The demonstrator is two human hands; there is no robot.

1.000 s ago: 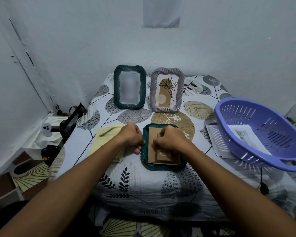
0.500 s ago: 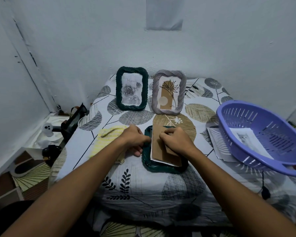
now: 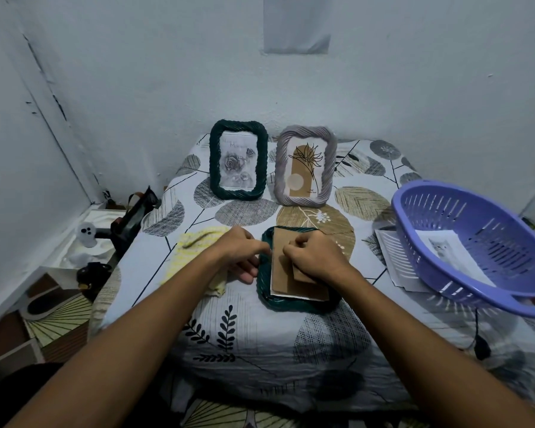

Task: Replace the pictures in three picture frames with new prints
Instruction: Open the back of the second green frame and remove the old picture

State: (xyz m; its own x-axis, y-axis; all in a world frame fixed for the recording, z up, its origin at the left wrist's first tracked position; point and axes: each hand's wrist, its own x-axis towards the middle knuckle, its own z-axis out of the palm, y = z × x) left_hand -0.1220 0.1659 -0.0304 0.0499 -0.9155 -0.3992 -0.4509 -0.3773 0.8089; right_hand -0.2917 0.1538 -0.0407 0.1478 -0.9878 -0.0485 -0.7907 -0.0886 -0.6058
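Observation:
A dark green rope frame (image 3: 294,304) lies face down mid-table, its brown backing board (image 3: 283,281) lifted a little, with a white print edge showing under it. My left hand (image 3: 238,253) grips the frame's left rim. My right hand (image 3: 314,257) pinches the backing board near its top and covers the board's stand. At the back stand two upright frames: a dark green one (image 3: 238,163) with a grey rose print and a grey one (image 3: 305,166) with a brown plant print.
A purple basket (image 3: 476,242) at the right holds a cat print (image 3: 448,251) and sits on a stack of papers (image 3: 389,251). A yellow cloth (image 3: 195,251) lies left of my hands. A black object (image 3: 133,219) juts from the table's left edge. Walls stand close behind and left.
The backing board has come up out of the lying frame, showing a white print edge beneath. My hands stayed on the frame. The camera tilted slightly.

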